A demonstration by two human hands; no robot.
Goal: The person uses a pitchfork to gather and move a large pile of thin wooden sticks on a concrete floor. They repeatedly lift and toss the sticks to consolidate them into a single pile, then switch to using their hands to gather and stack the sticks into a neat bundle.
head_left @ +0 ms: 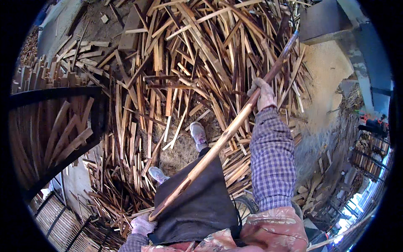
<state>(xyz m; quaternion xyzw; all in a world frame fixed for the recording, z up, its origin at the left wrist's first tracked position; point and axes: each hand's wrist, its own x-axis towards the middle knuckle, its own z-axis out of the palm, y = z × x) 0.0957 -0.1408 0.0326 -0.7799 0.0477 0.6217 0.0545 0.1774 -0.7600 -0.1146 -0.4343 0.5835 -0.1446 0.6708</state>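
Head view: long wooden pole slanting across the middle, from lower left, over the dark apron, to upper right, above loose wood strips. Far end near the grey box at upper right, with a bluish-white patch close to that tip. Strips lying thick and crisscrossed ahead and along the left, with a small patch of brown floor showing around the shoes. Farther left, curved edge of a black frame, more strips within its outline, well apart from the pole. Widest gap to the right, over tan ground, past the edge of the strips. Right hand, pale-gloved, partway up the pole: fingers wrapped around the wood, checked sleeve stretched forward. Left hand, also pale-gloved, low beside the apron: fingers clenched on the pole's near end, fingertips hidden.
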